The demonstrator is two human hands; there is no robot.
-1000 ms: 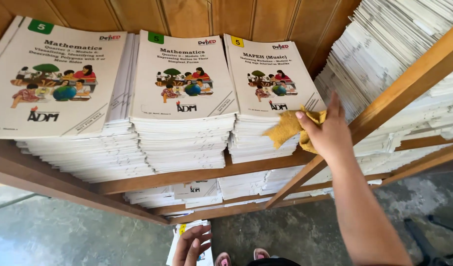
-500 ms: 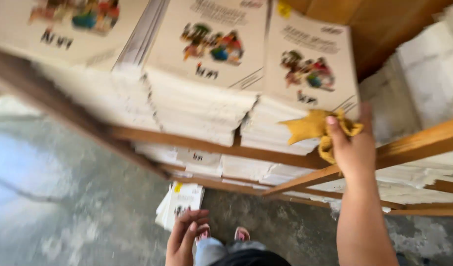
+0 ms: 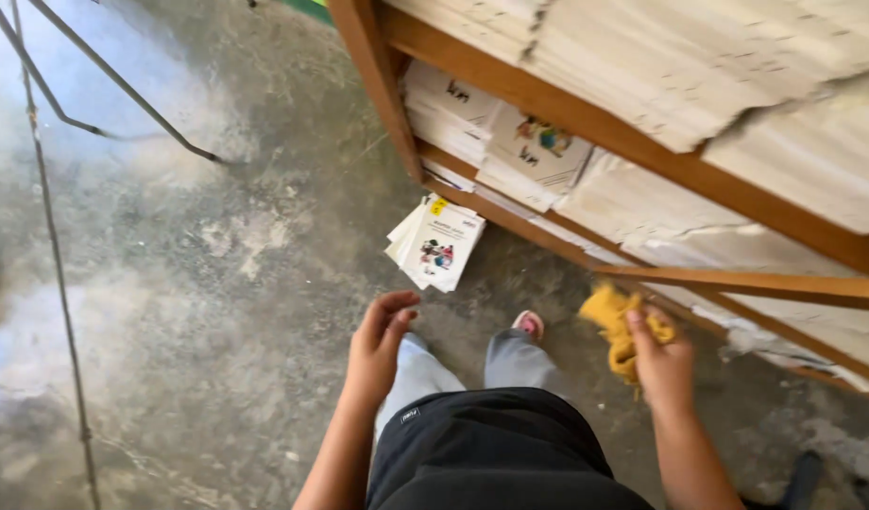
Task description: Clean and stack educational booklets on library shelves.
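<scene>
We've got the crumpled yellow cloth (image 3: 621, 326) gripped in our right hand (image 3: 663, 364), lower right; left hand (image 3: 378, 345) empty, loosely open, nearer the white illustrated paper booklets (image 3: 436, 244) up-frame on the floor.

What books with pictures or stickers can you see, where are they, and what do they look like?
Booklet pile: on the concrete floor by the shelf's foot, white covers, colourful cartoon picture, small yellow tag at a corner.
Booklet stack: low shelf, white cover, colourful cartoon picture.
Booklet stack: same shelf, further left, white, dark mark only.
No screens or signs.
</scene>
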